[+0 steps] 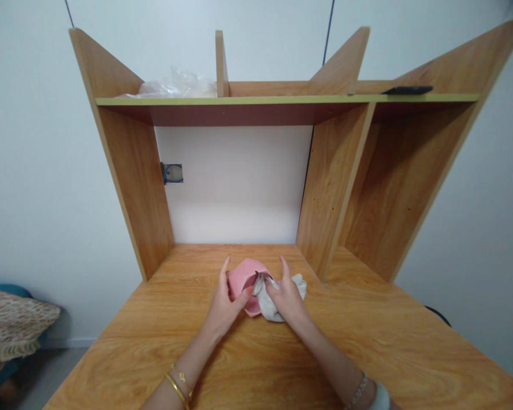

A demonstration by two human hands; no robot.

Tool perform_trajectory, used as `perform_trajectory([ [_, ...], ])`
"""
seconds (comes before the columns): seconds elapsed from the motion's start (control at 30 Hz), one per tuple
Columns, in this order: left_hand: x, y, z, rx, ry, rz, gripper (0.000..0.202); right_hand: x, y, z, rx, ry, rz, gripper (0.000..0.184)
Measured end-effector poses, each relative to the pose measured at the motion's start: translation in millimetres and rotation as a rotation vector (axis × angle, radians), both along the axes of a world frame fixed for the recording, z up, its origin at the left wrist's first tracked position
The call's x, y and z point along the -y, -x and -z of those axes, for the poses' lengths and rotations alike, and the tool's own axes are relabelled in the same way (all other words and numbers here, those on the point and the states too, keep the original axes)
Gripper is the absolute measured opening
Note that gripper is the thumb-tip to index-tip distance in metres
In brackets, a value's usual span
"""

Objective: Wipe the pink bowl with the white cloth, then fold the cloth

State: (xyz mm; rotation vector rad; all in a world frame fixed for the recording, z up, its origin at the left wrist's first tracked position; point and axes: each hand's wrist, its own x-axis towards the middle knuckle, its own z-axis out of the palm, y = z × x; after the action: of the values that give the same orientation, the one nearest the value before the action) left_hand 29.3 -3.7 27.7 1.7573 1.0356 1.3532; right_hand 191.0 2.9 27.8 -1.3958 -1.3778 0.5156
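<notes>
We look down at a wooden bench [367, 341] with a hutch of shelves rising at its far edge.

Near the middle of the bench, toward the far edge, our left hand [224, 304] cups a pink bowl [243, 279], thumb at its rim and fingers spread along its left wall. The bowl is tilted, its opening turned toward us and to the right. It looks like light, stiff plastic or glazed ware, we cannot tell which; smooth, so likely a little slippery. We judge the rim and outer wall the safest places to hold it.

Just to the right, our right hand [286, 296] has its grip closed on a pale grey cloth [267, 304], pressing one end into the bowl's mouth. The cloth is soft and limp, bunched in folds, and would take hold anywhere. Its loose end trails out to the right of the hand.

On the upper shelf [282, 99], a crumpled clear bag [175, 85] lies at the left end and a flat dark item [408, 90] at the right.

No brand, label or writing can be read anywhere.
</notes>
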Motion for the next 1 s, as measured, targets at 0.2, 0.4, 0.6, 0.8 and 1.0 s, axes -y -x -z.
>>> perform_trajectory([
  [0.2,4.1,-15.5,7.1,0.245,0.108,0.237,0.096,-9.2,2.1,8.9,-0.312,-0.009,-0.02,0.072],
  [0.4,4.6,-20.4,12.6,0.232,0.07,0.183,0.083,-17.2,3.3,17.7,-0.337,0.084,-0.045,0.08],
  [0.6,5.9,-10.2,3.6,-0.07,-0.058,-0.025,0.073,-17.3,-5.4,14.9,-0.03,0.091,0.091,0.081],
  [0.8,14.2,-2.8,-8.3,-0.378,-0.055,-0.119,0.077,-6.8,-8.6,1.3,0.172,0.116,0.125,0.083],
  [1.0,13.2,2.1,-13.2,-0.475,-0.105,-0.168,0.073,2.5,-4.8,-5.6,0.28,0.068,0.137,0.08],
])
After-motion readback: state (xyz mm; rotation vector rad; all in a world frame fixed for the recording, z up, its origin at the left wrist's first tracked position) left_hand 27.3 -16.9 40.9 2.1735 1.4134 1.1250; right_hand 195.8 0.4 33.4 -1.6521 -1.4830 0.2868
